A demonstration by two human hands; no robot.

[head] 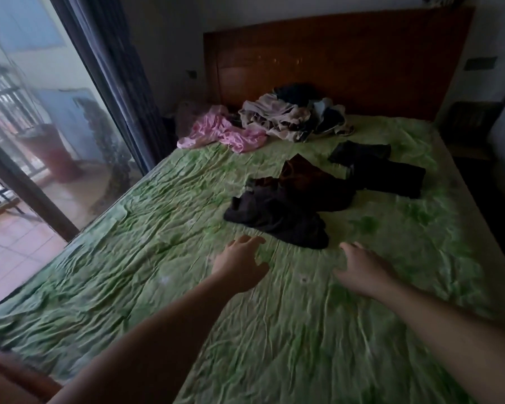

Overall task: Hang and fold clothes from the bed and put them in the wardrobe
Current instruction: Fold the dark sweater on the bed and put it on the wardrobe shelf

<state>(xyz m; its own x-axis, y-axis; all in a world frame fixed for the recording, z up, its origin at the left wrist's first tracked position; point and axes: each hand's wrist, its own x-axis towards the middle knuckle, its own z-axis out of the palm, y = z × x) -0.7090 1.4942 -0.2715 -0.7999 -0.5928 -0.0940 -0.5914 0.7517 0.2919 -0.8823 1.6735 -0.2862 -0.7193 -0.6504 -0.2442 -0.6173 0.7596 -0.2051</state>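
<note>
The bed [158, 272] has a wrinkled green sheet with clothes scattered on it. A dark brown garment [286, 211] lies crumpled near the middle. A black garment [385, 173] lies to its right. Near the headboard sit a pink garment [225, 134] and a heap of beige and dark clothes [292, 118]. My left hand [239, 263] hovers open over the sheet, just short of the brown garment's near edge. My right hand [362, 266] is open too, fingers spread, a little right of that garment. Neither hand holds anything.
A brown wooden headboard [347, 62] stands at the far end. On the left a glass sliding door [41, 126] with dark curtains [120, 68] opens onto a tiled balcony. Dark furniture [473, 123] stands to the right of the bed.
</note>
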